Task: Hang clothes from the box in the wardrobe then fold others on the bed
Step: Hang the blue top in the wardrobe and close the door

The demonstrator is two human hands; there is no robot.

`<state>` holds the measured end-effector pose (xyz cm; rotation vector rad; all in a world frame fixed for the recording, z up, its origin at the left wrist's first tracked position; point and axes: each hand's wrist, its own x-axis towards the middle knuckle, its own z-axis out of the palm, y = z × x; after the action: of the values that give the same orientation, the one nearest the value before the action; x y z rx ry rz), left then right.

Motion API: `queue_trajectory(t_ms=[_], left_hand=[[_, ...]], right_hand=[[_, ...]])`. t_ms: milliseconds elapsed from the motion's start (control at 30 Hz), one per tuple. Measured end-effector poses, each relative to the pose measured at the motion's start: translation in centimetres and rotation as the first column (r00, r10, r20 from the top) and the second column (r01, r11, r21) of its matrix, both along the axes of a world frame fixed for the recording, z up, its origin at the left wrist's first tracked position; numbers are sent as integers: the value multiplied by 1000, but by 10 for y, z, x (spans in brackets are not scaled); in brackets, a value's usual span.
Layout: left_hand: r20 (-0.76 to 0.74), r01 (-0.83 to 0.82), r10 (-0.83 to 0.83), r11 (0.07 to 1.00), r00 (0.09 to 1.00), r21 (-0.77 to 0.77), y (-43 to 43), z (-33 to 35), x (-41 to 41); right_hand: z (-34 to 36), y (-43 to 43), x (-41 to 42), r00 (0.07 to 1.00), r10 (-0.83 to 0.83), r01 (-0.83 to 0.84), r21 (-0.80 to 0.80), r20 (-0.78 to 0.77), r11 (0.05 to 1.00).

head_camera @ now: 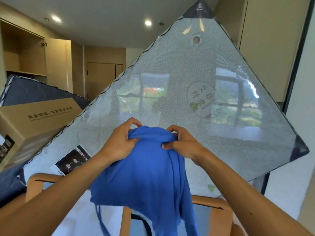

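Directly behind the raised cloth, blocking the far side of the room: a mattress [196,79] sealed in glossy clear plastic, seen corner-up like a diamond, with grey speckled quilting, dark navy corner caps, a round printed emblem and window reflections on the film. At its left edge: a cardboard box [39,120], plain brown, flat-sided, with a line of dark print. Behind the box: a second mattress [34,92], dark blue with piped edges. Further back on the left: an open wardrobe [25,53] in pale wood veneer, with its door swung out. Near the wrapped mattress's lower left corner: a dark printed leaflet [73,160]. Below, partly covered by the cloth: an orange-brown wooden frame [211,201], smooth, with rounded corners.

Held up in mid-air in front of the mattress: a blue garment [150,176], soft knit, bunched into folds at the top and hanging loose, with thin cords trailing at the bottom. Left grip [119,142] curled, pinching the gathered top edge. Right grip [180,142] pinching the same bunch just beside it, with the thumb pressed onto the fabric.
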<state>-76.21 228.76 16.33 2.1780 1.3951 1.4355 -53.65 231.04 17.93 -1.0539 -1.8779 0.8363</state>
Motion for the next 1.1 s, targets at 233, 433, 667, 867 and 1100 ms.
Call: queue_trajectory(t_ms=[233, 433, 667, 867, 1100], left_hand=[[-92, 24, -38, 990, 995, -142, 3, 14, -17], [-120, 58, -93, 961, 988, -269, -15, 37, -26], [-38, -6, -1, 981, 999, -196, -20, 55, -32], [136, 2, 16, 992, 991, -128, -27, 55, -35], [296, 455, -373, 840, 879, -294, -57, 61, -25]], right_hand=[[22, 1, 9, 990, -62, 67, 34, -128, 997], [34, -5, 14, 998, -3, 3, -5, -66, 1000], [32, -7, 11, 997, -6, -1, 97, 72, 995], [34, -5, 7, 967, -171, 96, 349, 191, 932], [19, -1, 8, 984, -163, 157, 84, 71, 984]])
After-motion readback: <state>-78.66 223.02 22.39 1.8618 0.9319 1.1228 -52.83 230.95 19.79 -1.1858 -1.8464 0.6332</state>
